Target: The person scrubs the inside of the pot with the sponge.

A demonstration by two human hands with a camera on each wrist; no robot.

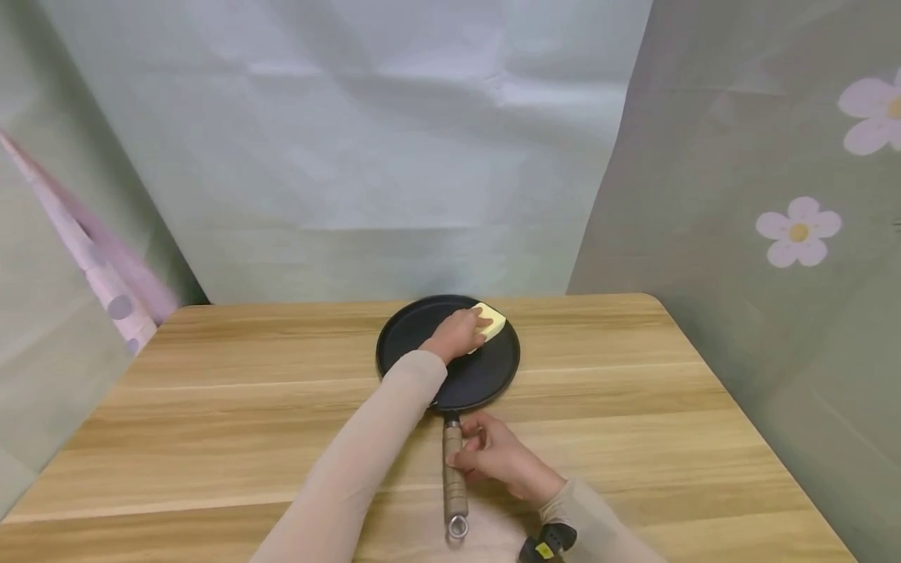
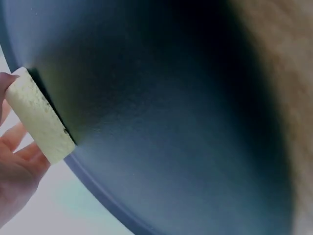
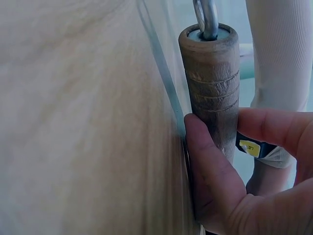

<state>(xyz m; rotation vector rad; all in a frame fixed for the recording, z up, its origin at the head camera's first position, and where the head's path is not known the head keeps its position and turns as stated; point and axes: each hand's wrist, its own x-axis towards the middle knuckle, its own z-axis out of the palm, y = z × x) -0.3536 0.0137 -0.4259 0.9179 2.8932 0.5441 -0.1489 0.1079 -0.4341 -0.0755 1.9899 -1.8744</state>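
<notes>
One hand holds a sponge on a pan, and the other hand holds the pan's handle.

The black pan (image 1: 448, 352) sits on the wooden table (image 1: 211, 407), near the middle of the far edge. Its round part is flat and dark. The left hand (image 1: 457, 332) reaches across the pan and its fingers are curled round a yellow sponge (image 1: 490, 320). The sponge rests on the far right part of the pan, close to the rim. In the left wrist view, the sponge (image 2: 39, 117) touches the dark pan (image 2: 171, 122) near its rim, with fingers (image 2: 17, 161) behind it. The wooden handle (image 1: 454, 469) points toward the near edge of the table and has a metal ring (image 1: 457, 527) at its end. The right hand (image 1: 496, 457) pinches the handle between thumb and fingers. In the right wrist view, the thumb (image 3: 208, 166) presses the side of the handle (image 3: 212, 83).
</notes>
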